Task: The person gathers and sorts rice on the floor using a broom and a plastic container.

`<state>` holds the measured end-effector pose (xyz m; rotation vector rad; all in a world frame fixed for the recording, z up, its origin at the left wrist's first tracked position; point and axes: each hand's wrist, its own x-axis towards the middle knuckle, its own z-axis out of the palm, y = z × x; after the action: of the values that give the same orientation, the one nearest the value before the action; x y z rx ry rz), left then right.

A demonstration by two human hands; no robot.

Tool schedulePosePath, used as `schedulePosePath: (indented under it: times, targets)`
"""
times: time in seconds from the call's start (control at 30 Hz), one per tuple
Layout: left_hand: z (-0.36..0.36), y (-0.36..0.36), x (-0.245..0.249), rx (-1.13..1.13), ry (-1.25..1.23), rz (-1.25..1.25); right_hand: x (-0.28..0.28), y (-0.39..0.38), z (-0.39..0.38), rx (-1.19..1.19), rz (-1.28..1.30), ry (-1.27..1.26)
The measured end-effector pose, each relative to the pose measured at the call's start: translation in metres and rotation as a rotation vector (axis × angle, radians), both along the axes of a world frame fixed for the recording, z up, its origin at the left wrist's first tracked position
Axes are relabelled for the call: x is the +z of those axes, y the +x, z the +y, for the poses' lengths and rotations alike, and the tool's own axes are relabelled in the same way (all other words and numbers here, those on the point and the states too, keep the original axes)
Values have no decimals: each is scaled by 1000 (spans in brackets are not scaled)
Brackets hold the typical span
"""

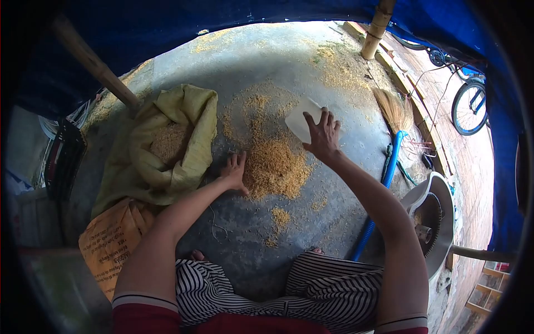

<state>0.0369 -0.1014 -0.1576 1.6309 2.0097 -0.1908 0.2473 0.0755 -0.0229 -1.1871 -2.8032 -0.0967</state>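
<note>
A heap of golden, husk-like grain [275,170] lies on the grey concrete floor between my hands. My left hand [236,171] is at the heap's left edge, fingers apart and holding nothing. On the far right side of the heap, my right hand [325,136] has its fingers spread across a flat, whitish plastic piece [298,119] and grips it; its underside is hidden. Left of my left hand stands an olive-green sack [194,119], its mouth rolled down around brownish grain [168,143]. Smaller patches of grain [280,217] are scattered near my feet.
A straw broom [394,108] with a blue handle lies at the right, near a grey tub-shaped housing [439,222]. An orange printed bag [114,245] is at the lower left. Bamboo poles [378,30] and blue tarpaulin [233,14] frame the space; a bicycle wheel [470,106] shows beyond.
</note>
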Motion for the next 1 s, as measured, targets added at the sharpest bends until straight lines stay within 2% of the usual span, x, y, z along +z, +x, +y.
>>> schedulePosePath:
  times: [0.1,0.3,0.4,0.47,0.6,0.67,0.7,0.77,0.8,0.87,0.9,1.0]
  targets:
    - [3,16,-3,60,6,-27,-6,-7,-17,42,4,-3]
    - [18,48,-1,274,23,-210,10,-19,-69,93,94,-180]
    - [26,64,-21,350,127,-182,19,-21,-77,50,128,-297]
    - [34,73,-41,512,203,-276,16,-21,-74,15,124,-363]
    - [57,85,-11,499,288,-293,-1,-13,-43,-185,257,-668]
    - [72,86,18,269,397,-590,-5,-6,-23,-305,385,-949]
    - [78,85,34,274,396,-592,-8,0,-15,-271,541,-1049]
    - [91,77,63,142,362,-669,9,10,-11,-428,706,-1271]
    - [97,69,70,143,359,-669,9,15,-3,-477,681,-1271]
    - [100,51,79,228,646,-534,2,27,11,-459,677,-1209]
    - [93,47,81,221,640,-539,-1,33,17,-429,725,-1184]
    - [66,37,76,172,720,-470,0,47,36,-391,646,-958]
